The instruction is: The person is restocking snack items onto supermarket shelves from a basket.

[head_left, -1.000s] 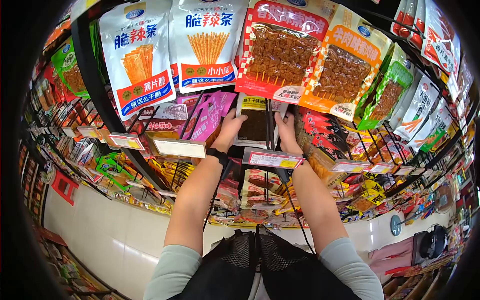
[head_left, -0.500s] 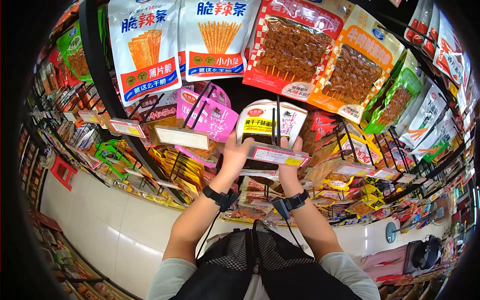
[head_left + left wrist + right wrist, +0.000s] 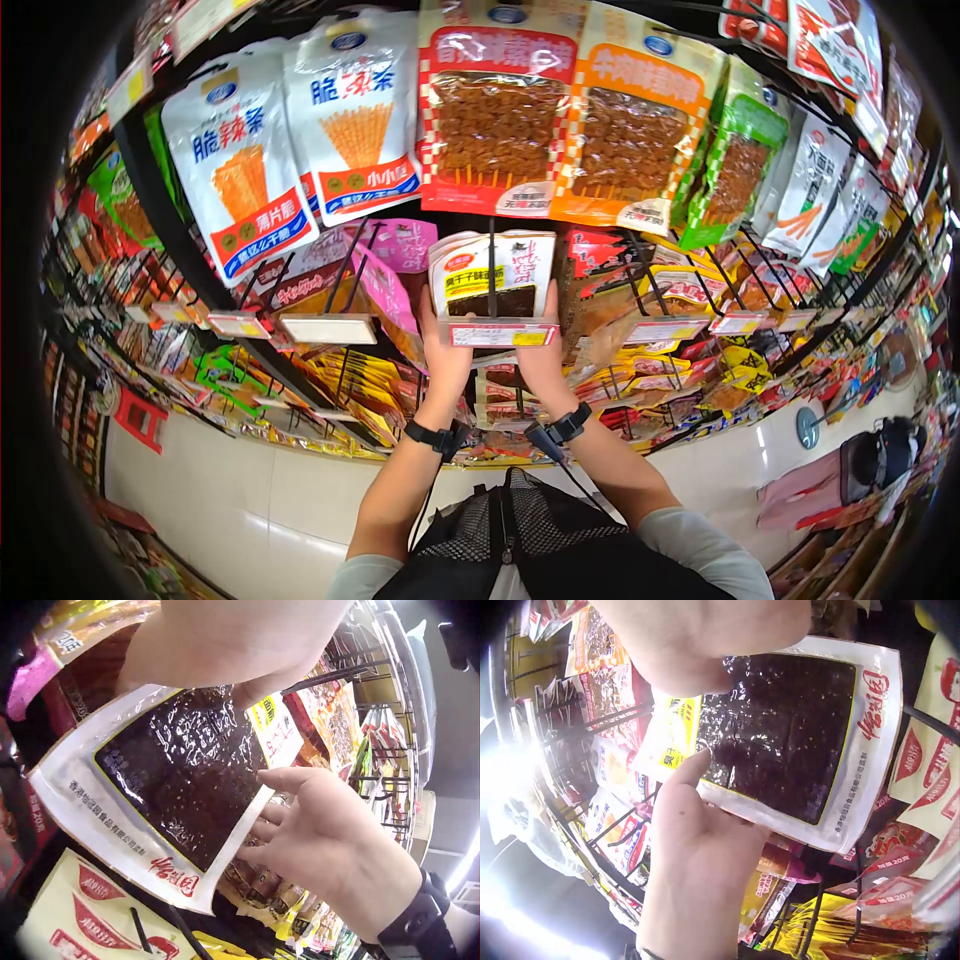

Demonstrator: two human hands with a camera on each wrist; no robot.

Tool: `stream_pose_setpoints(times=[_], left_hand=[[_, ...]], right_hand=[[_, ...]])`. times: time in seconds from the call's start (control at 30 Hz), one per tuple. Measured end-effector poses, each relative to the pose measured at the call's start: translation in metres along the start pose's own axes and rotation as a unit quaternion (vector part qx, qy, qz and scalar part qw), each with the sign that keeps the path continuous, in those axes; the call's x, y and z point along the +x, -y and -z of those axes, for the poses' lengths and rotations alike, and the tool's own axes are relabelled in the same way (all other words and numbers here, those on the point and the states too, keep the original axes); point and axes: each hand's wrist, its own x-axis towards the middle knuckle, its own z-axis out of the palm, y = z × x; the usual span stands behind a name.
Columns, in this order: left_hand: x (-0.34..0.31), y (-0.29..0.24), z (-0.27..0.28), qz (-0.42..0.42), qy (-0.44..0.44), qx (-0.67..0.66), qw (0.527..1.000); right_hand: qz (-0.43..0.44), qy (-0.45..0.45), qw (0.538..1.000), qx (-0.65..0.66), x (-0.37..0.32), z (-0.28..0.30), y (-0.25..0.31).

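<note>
A white snack packet (image 3: 495, 262) with a yellow label and a dark see-through window hangs on a rack hook, just behind a price tag (image 3: 500, 333). My left hand (image 3: 447, 355) holds its left edge and my right hand (image 3: 541, 362) its right edge. In the left wrist view the packet's dark window (image 3: 187, 772) faces out, with the right thumb on the front margin and the other fingers at the edge. The right wrist view shows the left hand (image 3: 705, 847) at the opposite edge, thumb on the front. Part of the packet is hidden by the price tag.
Large snack bags (image 3: 495, 110) hang in a row above. Pink packets (image 3: 385, 270) hang to the left, red and brown ones (image 3: 600, 290) to the right. Metal hooks and a blank tag holder (image 3: 328, 329) jut out nearby. A person (image 3: 840, 475) is at the far right.
Both hands have drawn back toward the body and lower on the packet, wristbands now well clear of the price tag. The packet's white top and yellow label have come into view.
</note>
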Motion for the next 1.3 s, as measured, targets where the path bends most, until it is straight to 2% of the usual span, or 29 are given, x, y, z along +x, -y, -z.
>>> stream_pose_setpoints(times=[0.07, 0.17, 0.27, 0.4, 0.5, 0.57, 0.67, 0.77, 0.87, 0.97, 1.1, 1.13, 1.3], left_hand=[[-0.01, 0.001, 0.002, -0.01, 0.036, -0.04, 0.999], [-0.023, 0.006, 0.004, 0.071, 0.059, -0.119, 0.989], [-0.032, 0.006, 0.007, 0.074, 0.039, -0.062, 0.995], [-0.036, 0.021, 0.012, 0.074, 0.035, -0.029, 0.996], [-0.038, 0.021, 0.01, 0.123, 0.01, -0.124, 0.985], [-0.039, 0.027, 0.011, 0.077, 0.002, -0.056, 0.995], [-0.043, 0.017, 0.014, 0.052, -0.001, -0.008, 0.999], [-0.055, 0.002, 0.015, 0.064, -0.017, -0.045, 0.997], [-0.063, -0.031, 0.019, 0.11, -0.021, -0.092, 0.989], [-0.067, -0.04, 0.029, 0.145, -0.047, -0.063, 0.986], [-0.078, -0.063, 0.041, 0.139, -0.011, -0.15, 0.979], [-0.082, -0.067, 0.048, 0.159, 0.006, -0.163, 0.974], [-0.112, -0.084, 0.072, 0.171, 0.028, -0.157, 0.972]], right_hand=[[0.031, 0.009, 0.999, -0.012, -0.005, 0.002, 0.002], [0.047, 0.016, 0.997, -0.057, -0.013, 0.007, 0.011], [-0.032, 0.035, 0.996, 0.081, -0.016, 0.009, 0.015], [0.012, -0.006, 0.999, 0.039, -0.006, 0.008, 0.002], [0.016, -0.014, 0.998, 0.053, -0.004, 0.001, -0.009], [0.005, -0.016, 0.998, 0.056, -0.009, -0.002, -0.014], [-0.054, -0.036, 0.995, 0.079, -0.017, 0.001, -0.001], [-0.024, -0.018, 1.0, -0.006, -0.018, 0.01, 0.003], [-0.055, 0.009, 0.993, 0.103, -0.031, 0.013, 0.008], [-0.06, 0.035, 0.993, 0.1, -0.047, 0.028, 0.023], [-0.092, 0.089, 0.987, 0.097, -0.073, 0.05, 0.035], [-0.096, 0.098, 0.986, 0.095, -0.08, 0.055, 0.041], [-0.09, 0.134, 0.974, 0.161, -0.103, 0.078, 0.059]])
